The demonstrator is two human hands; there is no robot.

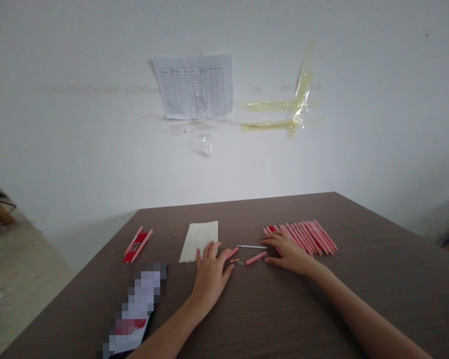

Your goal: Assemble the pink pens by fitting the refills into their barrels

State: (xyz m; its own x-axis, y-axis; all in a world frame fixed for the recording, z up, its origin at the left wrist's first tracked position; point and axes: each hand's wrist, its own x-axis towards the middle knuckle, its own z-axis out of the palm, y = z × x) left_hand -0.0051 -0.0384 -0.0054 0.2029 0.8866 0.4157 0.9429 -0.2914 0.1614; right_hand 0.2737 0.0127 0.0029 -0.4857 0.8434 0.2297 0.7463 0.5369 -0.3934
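My left hand (211, 270) lies with fingers spread, its fingertips over the lower right corner of a cream paper pad (200, 240). A short pink pen barrel piece (233, 253) lies at its index finger. My right hand (287, 253) is open too, fingers apart and low over the table, beside a row of pink pens (314, 237) that it partly hides. Between the hands lie a thin white refill (252, 247), another pink pen barrel (256, 258) close to my right thumb, and a few small parts (240, 262), too small to name surely.
Pink and red pens (138, 244) lie at the far left of the brown table (247, 314). A blurred-out phone-like object (138, 304) lies beside my left forearm. Behind the table a white wall carries a taped printed sheet (194, 87) and yellow tape strips (301, 94).
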